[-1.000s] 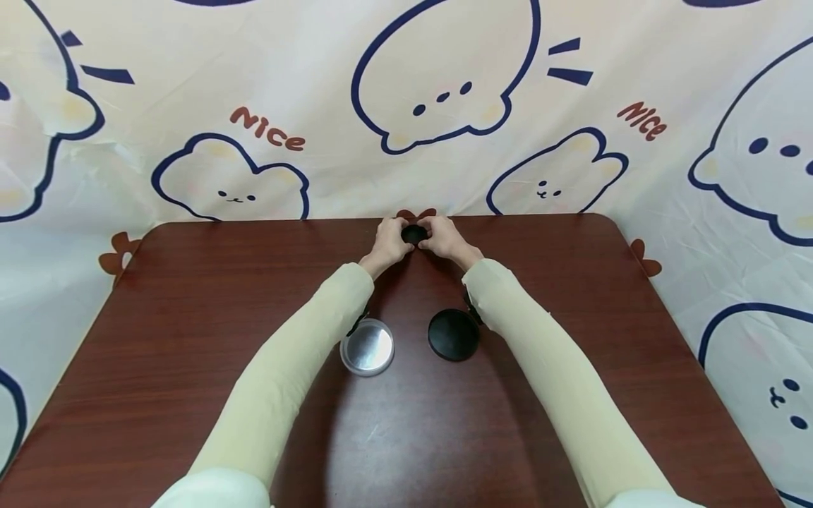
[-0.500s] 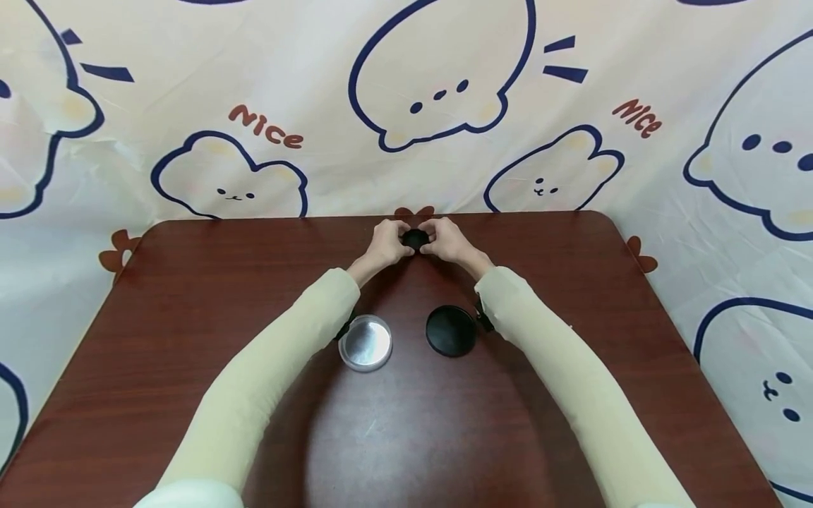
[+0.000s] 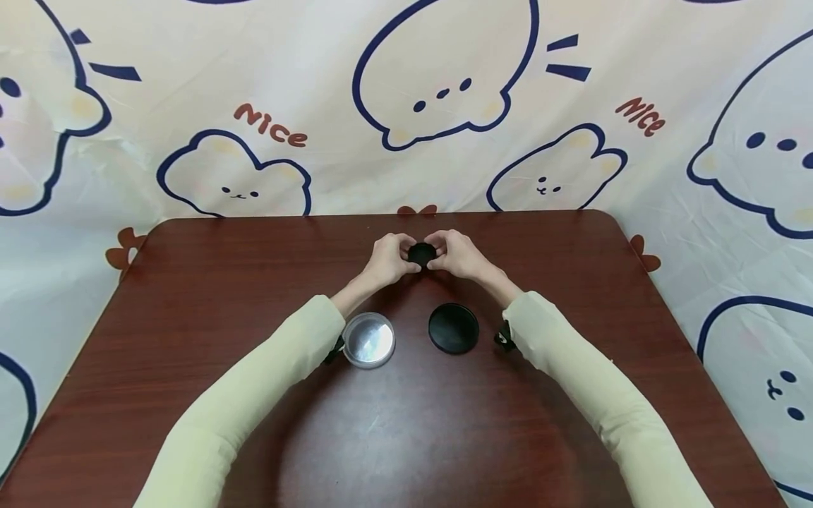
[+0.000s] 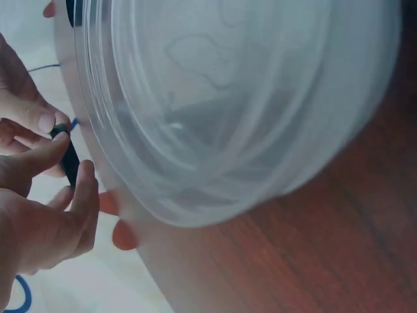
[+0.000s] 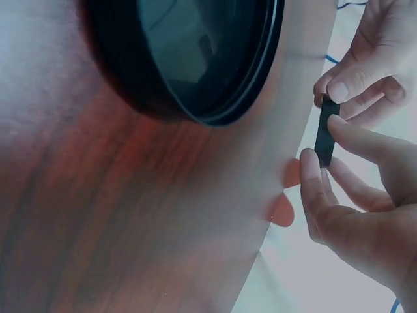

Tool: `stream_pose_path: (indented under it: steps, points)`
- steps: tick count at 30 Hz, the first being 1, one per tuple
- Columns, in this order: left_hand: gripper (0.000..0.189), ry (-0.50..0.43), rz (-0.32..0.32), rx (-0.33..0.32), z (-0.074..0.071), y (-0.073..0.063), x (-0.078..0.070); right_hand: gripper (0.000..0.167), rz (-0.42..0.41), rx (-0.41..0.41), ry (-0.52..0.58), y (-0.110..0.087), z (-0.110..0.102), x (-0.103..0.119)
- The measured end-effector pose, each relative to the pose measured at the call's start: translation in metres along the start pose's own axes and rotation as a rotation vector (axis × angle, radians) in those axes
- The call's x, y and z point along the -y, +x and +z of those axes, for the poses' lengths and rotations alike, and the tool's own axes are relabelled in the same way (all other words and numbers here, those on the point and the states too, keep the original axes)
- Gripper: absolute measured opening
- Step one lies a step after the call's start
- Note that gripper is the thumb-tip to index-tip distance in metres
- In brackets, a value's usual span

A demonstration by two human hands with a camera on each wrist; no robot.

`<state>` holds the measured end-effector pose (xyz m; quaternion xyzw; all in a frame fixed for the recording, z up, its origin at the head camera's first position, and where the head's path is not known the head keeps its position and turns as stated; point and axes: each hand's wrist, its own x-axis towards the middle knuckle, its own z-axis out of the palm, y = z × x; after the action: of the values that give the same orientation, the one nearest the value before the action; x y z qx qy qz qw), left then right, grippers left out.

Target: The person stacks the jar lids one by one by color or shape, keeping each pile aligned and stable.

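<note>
Between both hands is a small black round disc, like a flat cap, held just in front of the table's far edge. My left hand pinches its left side with thumb and fingers. On the opposite rim, my right hand pinches it the same way. Seen edge-on in the right wrist view, the cap looks thin and flat. A clear round container stands beside the left wrist and fills much of the left wrist view. Left of the right wrist lies a larger black round dish-like piece with a raised rim and glossy inside.
The dark brown wooden table has rounded far corners. Behind it and along both sides hangs a pale cloth printed with cartoon faces. A dark wrist strap shows below the right sleeve.
Both hands have drawn back a little from the far edge toward me, bringing the small black cap along. The elbows have spread outward. The clear container and larger black piece have stayed put.
</note>
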<state>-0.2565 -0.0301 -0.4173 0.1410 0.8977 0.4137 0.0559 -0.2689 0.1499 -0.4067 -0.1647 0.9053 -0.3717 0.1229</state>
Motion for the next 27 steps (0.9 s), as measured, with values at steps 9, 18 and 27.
stream_pose_path:
  steps: [9, 18, 27]
  points:
    - [0.051, 0.05, 0.079, -0.012, 0.007, -0.017, -0.014, 0.047, -0.016, -0.035, 0.03, -0.023, 0.0, -0.003]
    - [0.046, 0.032, 0.111, 0.039, 0.024, -0.041, -0.033, 0.046, -0.038, -0.036, 0.055, -0.064, -0.004, -0.013]
    - [0.042, 0.097, 0.178, 0.077, 0.043, -0.075, -0.044, 0.046, -0.086, -0.049, 0.044, -0.108, 0.01, -0.016]
